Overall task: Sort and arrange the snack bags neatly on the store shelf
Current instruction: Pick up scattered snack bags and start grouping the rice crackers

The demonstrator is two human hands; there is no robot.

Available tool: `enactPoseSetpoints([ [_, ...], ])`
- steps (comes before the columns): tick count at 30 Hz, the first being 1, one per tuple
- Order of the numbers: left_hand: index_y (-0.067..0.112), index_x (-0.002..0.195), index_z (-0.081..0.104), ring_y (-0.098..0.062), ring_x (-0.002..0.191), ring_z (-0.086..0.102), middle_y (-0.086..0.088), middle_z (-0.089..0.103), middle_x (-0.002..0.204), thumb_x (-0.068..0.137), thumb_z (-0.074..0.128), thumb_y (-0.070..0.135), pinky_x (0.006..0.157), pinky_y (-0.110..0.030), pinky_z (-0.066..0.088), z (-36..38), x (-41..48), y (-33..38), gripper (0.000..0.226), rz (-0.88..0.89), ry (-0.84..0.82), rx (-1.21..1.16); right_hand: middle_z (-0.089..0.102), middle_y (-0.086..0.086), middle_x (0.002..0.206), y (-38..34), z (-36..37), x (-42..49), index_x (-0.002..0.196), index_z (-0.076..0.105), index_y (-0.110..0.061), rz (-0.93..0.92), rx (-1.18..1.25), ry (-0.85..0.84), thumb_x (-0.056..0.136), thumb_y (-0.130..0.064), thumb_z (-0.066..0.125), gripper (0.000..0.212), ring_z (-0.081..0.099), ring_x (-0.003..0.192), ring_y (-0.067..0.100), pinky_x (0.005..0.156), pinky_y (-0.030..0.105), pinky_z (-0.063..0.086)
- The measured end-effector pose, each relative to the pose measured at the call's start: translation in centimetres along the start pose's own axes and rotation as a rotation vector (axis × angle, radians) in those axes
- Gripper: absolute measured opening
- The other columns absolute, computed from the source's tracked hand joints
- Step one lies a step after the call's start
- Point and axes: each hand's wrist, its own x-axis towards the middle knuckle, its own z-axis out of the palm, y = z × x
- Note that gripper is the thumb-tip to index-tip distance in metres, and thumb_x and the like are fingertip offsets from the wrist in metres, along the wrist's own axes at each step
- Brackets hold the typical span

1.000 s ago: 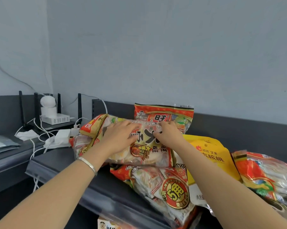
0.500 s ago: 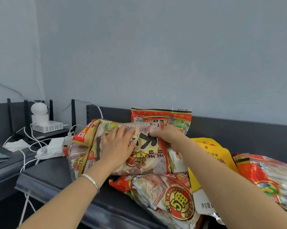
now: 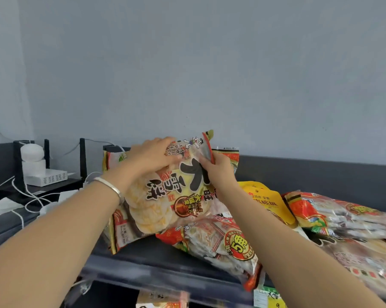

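Observation:
A large rice-cracker bag (image 3: 165,196) with big black characters stands tilted upright on the dark shelf (image 3: 152,256). My left hand (image 3: 153,155) grips its top left corner. My right hand (image 3: 218,167) pinches its top right edge. Behind it stands another red and yellow bag (image 3: 229,154), mostly hidden. A red bag with a round "5" badge (image 3: 223,241) lies flat below it. To the right lie a yellow bag (image 3: 263,201) and a red and clear bag (image 3: 343,214).
On the left a lower ledge holds a white round camera (image 3: 32,152), a white router box (image 3: 46,177) and several white cables (image 3: 27,196). A grey wall rises behind the shelf. A price tag (image 3: 267,296) and another bag (image 3: 163,300) show below the shelf edge.
Both hands have lifted the big bag from lying flat to standing nearly upright, and moved from its face to its top edge. The camera view has shifted a little.

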Motion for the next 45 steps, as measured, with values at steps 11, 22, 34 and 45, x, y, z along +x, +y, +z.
enactPoseSetpoints([
  [11,0.016,0.104,0.061,-0.014,0.088,0.066,0.002,0.069,0.100,0.057,0.072,0.062,0.075,-0.027,0.051,-1.4,-1.4,9.8,0.067,0.066,-0.275,-0.795,0.048,0.001,0.060,-3.2,-11.8,-4.2,0.066,0.046,-0.014,-0.106,-0.370,0.182,0.093,-0.029,0.056,0.033,0.047,0.059,0.020,0.057,0.032,0.036],
  [22,0.007,0.136,0.042,-0.024,0.105,0.059,-0.008,0.056,0.126,0.073,0.074,0.048,0.087,-0.041,0.051,0.5,0.0,29.8,0.081,-0.039,-0.105,-1.210,0.027,0.007,0.152,0.3,-33.5,-8.9,0.148,0.026,-0.023,-0.075,-0.584,0.619,0.091,-0.048,0.055,0.069,0.033,0.136,0.030,0.105,0.045,0.037],
  [34,0.017,0.138,0.035,-0.026,0.119,0.050,-0.004,0.047,0.136,0.070,0.066,0.065,0.097,-0.045,0.043,5.2,2.5,47.1,0.089,-0.130,0.038,-1.595,0.068,0.003,0.113,5.1,-47.7,-9.0,0.122,0.049,-0.019,0.135,0.180,0.355,0.078,-0.029,0.078,0.053,0.069,0.094,0.019,0.081,0.036,0.058],
  [45,0.039,0.143,0.014,-0.023,0.130,0.041,0.000,0.039,0.144,0.065,0.084,0.028,0.105,-0.052,0.037,9.9,11.1,51.9,0.105,0.126,-0.066,-1.592,0.066,-0.001,0.111,8.9,-52.6,0.8,0.120,0.045,-0.023,-0.040,0.018,0.467,0.084,-0.021,0.073,0.046,0.067,0.100,0.020,0.089,0.047,0.055],
])
